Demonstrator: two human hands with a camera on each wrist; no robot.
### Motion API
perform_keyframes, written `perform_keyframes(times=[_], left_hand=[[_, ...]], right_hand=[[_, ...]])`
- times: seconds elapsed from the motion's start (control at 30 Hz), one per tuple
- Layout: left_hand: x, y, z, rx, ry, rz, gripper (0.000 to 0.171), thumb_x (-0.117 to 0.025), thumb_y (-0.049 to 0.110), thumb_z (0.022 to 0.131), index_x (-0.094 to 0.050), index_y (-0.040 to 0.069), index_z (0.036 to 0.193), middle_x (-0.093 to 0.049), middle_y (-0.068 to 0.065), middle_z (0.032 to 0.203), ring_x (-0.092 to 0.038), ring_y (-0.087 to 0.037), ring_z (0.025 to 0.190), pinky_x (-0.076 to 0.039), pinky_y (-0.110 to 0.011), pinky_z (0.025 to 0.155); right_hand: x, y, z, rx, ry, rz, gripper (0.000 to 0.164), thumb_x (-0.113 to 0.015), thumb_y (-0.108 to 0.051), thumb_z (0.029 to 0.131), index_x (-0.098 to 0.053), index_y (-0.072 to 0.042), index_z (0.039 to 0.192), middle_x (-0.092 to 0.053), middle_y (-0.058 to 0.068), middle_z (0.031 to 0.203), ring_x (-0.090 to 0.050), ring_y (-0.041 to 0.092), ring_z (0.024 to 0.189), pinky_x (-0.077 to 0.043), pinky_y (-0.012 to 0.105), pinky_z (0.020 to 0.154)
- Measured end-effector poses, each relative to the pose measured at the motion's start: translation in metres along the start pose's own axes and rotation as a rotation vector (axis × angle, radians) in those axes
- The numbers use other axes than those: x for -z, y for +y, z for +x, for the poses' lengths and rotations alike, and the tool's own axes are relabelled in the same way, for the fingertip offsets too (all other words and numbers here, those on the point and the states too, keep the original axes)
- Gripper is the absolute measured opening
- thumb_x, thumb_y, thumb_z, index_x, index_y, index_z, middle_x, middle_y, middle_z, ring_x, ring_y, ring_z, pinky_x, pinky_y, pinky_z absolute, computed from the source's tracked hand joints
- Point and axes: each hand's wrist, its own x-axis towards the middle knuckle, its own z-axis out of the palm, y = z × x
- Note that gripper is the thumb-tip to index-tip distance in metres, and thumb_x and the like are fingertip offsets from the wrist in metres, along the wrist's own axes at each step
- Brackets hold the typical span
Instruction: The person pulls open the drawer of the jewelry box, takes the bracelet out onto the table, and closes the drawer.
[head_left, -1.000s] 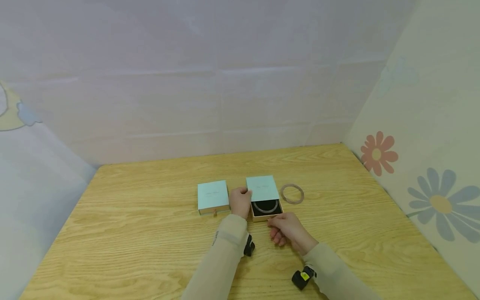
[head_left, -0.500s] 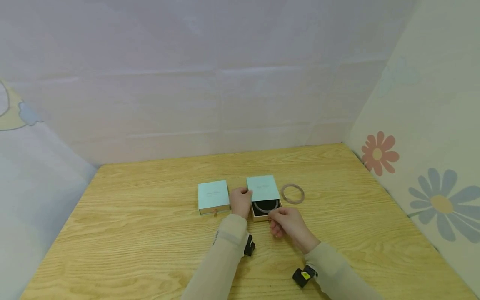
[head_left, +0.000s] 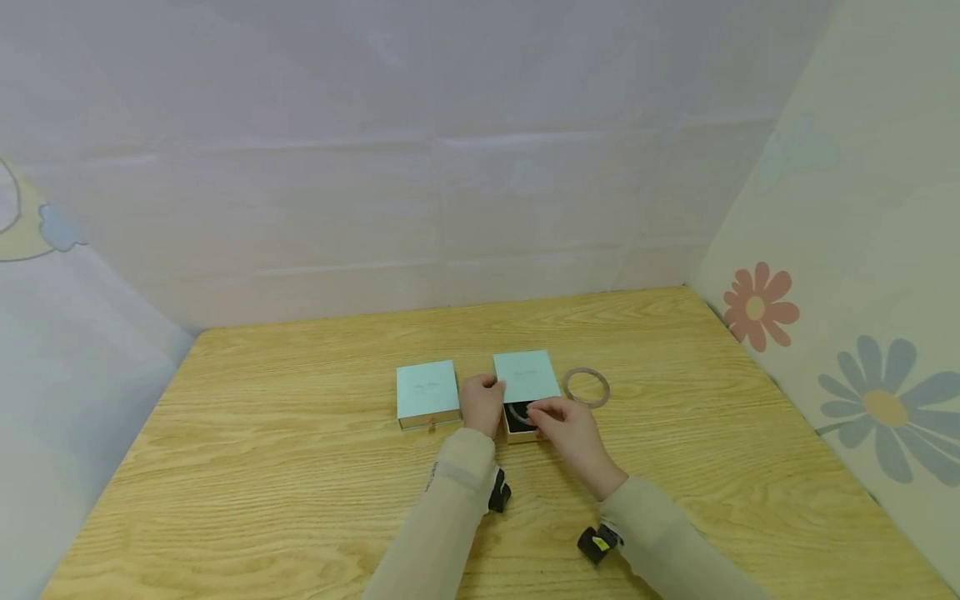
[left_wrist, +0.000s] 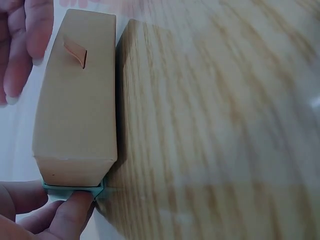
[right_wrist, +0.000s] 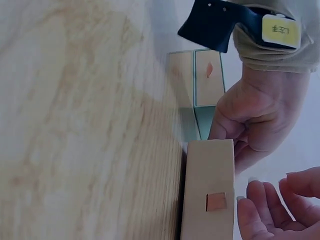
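Observation:
A pale blue slide-out box (head_left: 527,377) stands on the table with its drawer (head_left: 522,436) pulled partway toward me. My left hand (head_left: 482,406) grips the blue sleeve by its side, thumb and fingers around it in the left wrist view. Inside the black-lined drawer lies a bangle (head_left: 517,413), partly covered by my right hand (head_left: 572,433). The right fingertips reach over the drawer opening, close to the bangle. In the right wrist view, the right fingers (right_wrist: 255,210) are loosely bent beside the drawer's front, which bears a small ribbon tab (right_wrist: 216,201).
A second pale blue box (head_left: 426,390), pushed closed, sits left of my left hand. A pinkish bangle (head_left: 587,388) lies flat on the wooden table (head_left: 300,467) to the right of the box. Fabric walls stand behind and at both sides.
My right hand has moved off the drawer's front edge, up and inward over the drawer, and now covers part of the bangle. The left hand and both boxes stay in place.

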Motion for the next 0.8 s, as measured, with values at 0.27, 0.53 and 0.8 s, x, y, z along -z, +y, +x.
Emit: perform_keyframes(times=[0.27, 0.53, 0.8], left_hand=[[0.001, -0.001, 0.0, -0.008, -0.016, -0.008, 0.026, -0.058, 0.003, 0.095, -0.066, -0.009, 0.118, -0.061, -0.026, 0.123, -0.056, -0.039, 0.114, -0.049, -0.049, 0.092], [0.002, 0.0, -0.002, -0.017, -0.015, -0.005, 0.024, -0.058, 0.002, 0.095, -0.068, -0.008, 0.115, -0.062, -0.025, 0.12, -0.059, -0.037, 0.109, -0.05, -0.047, 0.088], [0.001, 0.002, -0.002, -0.007, -0.028, -0.022, 0.029, -0.056, 0.003, 0.097, -0.062, -0.012, 0.121, -0.059, -0.028, 0.125, -0.054, -0.041, 0.118, -0.048, -0.049, 0.094]], right_hand=[[-0.005, 0.008, 0.004, 0.303, 0.0, -0.376, 0.011, -0.068, 0.006, 0.086, -0.07, 0.007, 0.097, -0.068, 0.012, 0.09, -0.065, 0.027, 0.084, -0.055, 0.036, 0.072], [-0.006, 0.006, 0.006, 0.394, -0.037, -0.611, 0.014, -0.07, 0.007, 0.084, -0.069, 0.007, 0.097, -0.066, 0.016, 0.092, -0.064, 0.03, 0.087, -0.054, 0.043, 0.076], [-0.006, -0.003, 0.007, 0.314, -0.146, -0.73, 0.014, -0.069, 0.003, 0.087, -0.069, 0.008, 0.1, -0.066, 0.018, 0.095, -0.064, 0.033, 0.09, -0.054, 0.043, 0.077]])
